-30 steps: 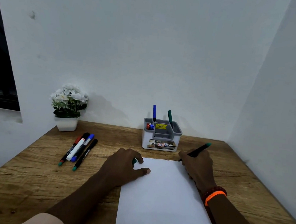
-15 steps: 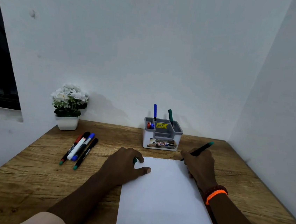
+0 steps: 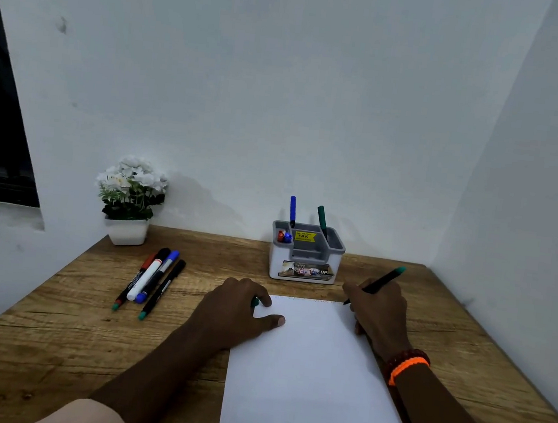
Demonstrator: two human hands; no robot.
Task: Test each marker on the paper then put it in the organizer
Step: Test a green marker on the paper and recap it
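A white sheet of paper (image 3: 308, 379) lies on the wooden desk (image 3: 50, 342) in front of me. My right hand (image 3: 379, 311) grips a black marker with a green end (image 3: 384, 280), its tip touching the paper's top right corner. My left hand (image 3: 236, 310) rests on the paper's top left corner, fingers curled round a small green cap (image 3: 255, 302). The grey and white organizer (image 3: 305, 255) stands behind the paper, with a blue marker (image 3: 292, 211) and a green marker (image 3: 321, 220) upright in it.
Several capped markers (image 3: 151, 282) lie side by side on the desk left of my left hand. A white pot of white flowers (image 3: 129, 200) stands at the back left. Walls close the desk at the back and right.
My right hand with the marker has shifted slightly to the right along the paper's top edge. The left hand has stayed in place.
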